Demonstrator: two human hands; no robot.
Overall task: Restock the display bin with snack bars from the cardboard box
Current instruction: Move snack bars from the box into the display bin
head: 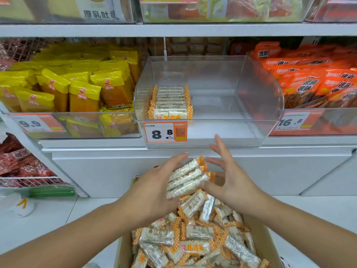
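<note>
My left hand (154, 182) grips a small stack of white puffed-rice snack bars (185, 177) with orange-checked wrapper ends, held above the box. My right hand (229, 176) is spread open at the stack's right end, its fingertips against the wrappers. Below lies the cardboard box (264, 235), full of loose bars (195, 240). The clear display bin (258, 93) sits on the shelf ahead, with one neat row of bars (171, 102) at its left side and bare floor to the right.
Yellow snack packs (77, 88) fill the bin to the left, orange packs (313, 78) the bin to the right. An 8.8 price tag (165, 132) is on the clear bin's front. A white shelf base (108, 167) stands behind the box.
</note>
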